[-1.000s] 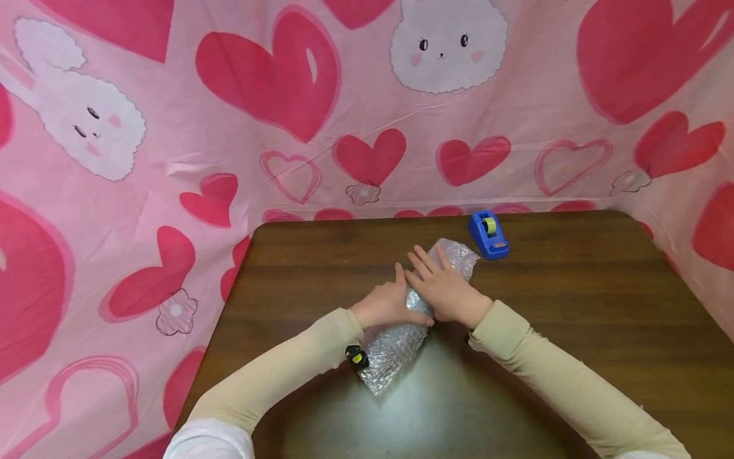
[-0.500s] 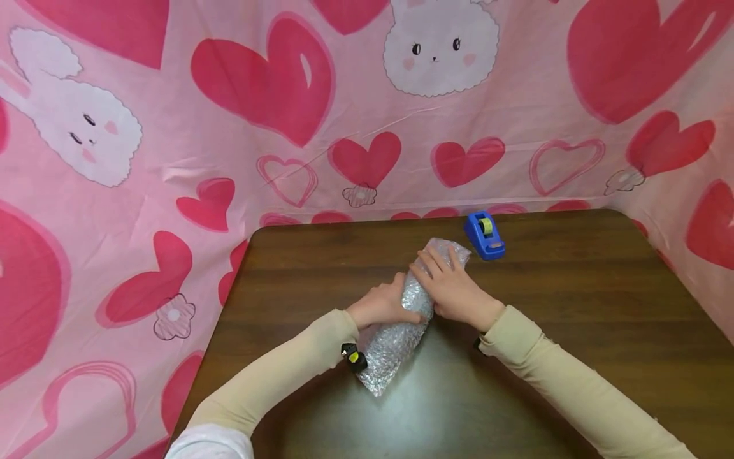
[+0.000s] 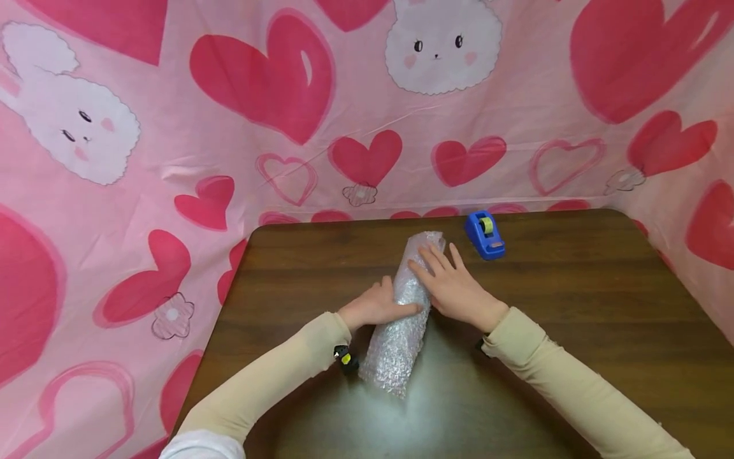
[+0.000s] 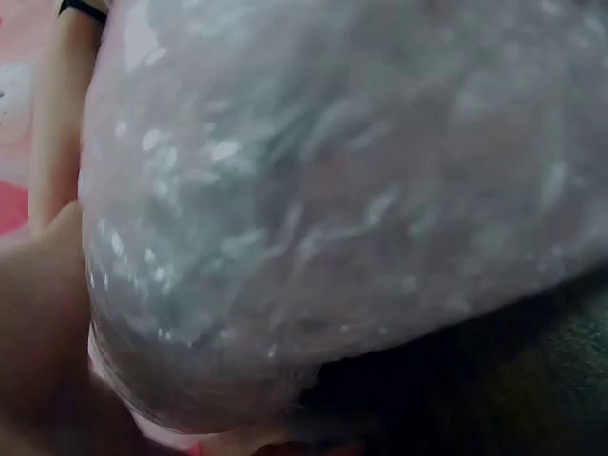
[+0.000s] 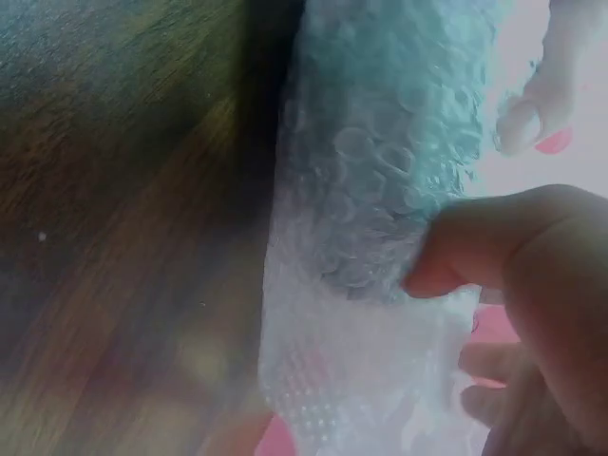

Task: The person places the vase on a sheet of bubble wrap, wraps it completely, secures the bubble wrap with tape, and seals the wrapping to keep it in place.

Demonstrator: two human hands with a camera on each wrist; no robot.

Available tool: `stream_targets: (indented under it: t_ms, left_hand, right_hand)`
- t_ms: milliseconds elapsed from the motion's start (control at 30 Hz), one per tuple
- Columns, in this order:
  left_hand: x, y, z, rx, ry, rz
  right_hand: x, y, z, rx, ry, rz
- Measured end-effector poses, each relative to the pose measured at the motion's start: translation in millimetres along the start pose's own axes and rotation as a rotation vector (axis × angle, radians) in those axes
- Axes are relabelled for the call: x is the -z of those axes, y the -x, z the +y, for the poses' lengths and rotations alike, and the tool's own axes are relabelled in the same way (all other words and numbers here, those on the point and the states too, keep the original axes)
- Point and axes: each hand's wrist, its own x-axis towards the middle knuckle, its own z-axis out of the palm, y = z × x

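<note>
A rolled bundle of clear bubble wrap (image 3: 395, 344) lies slantwise on the table, its contents hidden. My left hand (image 3: 378, 306) grips it around the middle, thumb across the top and fingers on the left side. On the right side, nearer the far end, my right hand (image 3: 461, 293) rests on the wrap with fingers spread and fairly straight. In the left wrist view the shiny bubble wrap (image 4: 313, 190) fills most of the picture. The right wrist view shows the flatter end of the bubble wrap (image 5: 370, 351), with a digit (image 5: 456, 252) touching its edge.
A blue tape dispenser (image 3: 486, 236) with a yellowish roll stands at the back of the dark wooden table (image 3: 573, 287), right of the bundle. Behind the table hangs a pink cloth (image 3: 367, 108) printed with hearts and rabbits.
The bundle has turned on the table: its far end swung left and its near end right. My right hand's fingers have spread on the wrap, and my left hand has shifted slightly left.
</note>
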Motion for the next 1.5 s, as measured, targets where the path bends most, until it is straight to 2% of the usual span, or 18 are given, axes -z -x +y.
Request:
stream_targets:
  t_ms: [67,200,400,500,667,833,1100,1167,1267,1400,1500]
  left_hand:
    - [1.9,-0.9,-1.4,-0.019,-0.049,0.045]
    - [1.5,-1.8,-2.4,-0.098,-0.108,0.108]
    - [-1.7,1.8,-2.8,-0.301,-0.210,0.160]
    - [-1.5,2.4,-5.1,-0.355,-0.208,0.153]
    - [-3.8,2.3,-8.4,-0.326,-0.149,0.142]
    - [-11.3,3.8,-7.1,-0.314,-0.169,0.135]
    - [-20.4,3.8,-4.1,-0.274,-0.114,0.168]
    - [-21.1,4.1,-3.6,-0.263,-0.097,0.168]
    - [-21.0,4.8,-3.3,-0.242,-0.081,0.163]
    - [-20.4,5.4,-3.9,-0.225,-0.070,0.165]
    - [-18.7,6.1,-5.5,-0.228,-0.062,0.168]
  right_hand:
    - [1.3,0.4,1.2,-0.005,-0.002,0.000]
    - [2.0,0.4,5.1,-0.041,-0.025,0.019]
    - [4.5,1.2,15.7,-0.156,-0.113,0.091]
    - [7.8,3.8,22.9,-0.220,-0.165,0.113]
    - [8.6,10.8,37.3,-0.305,-0.234,0.141]
    - [4.6,18.0,58.4,-0.400,-0.297,0.180]
    - [-0.9,24.7,116.1,-0.765,-0.483,0.233]
    - [-2.7,25.4,129.1,-0.841,-0.504,0.219]
    - [-5.1,27.2,143.3,-0.917,-0.532,0.149]
    - [-11.1,30.4,155.4,-0.955,-0.576,0.042]
    - [-17.7,30.8,160.1,-0.966,-0.612,0.009]
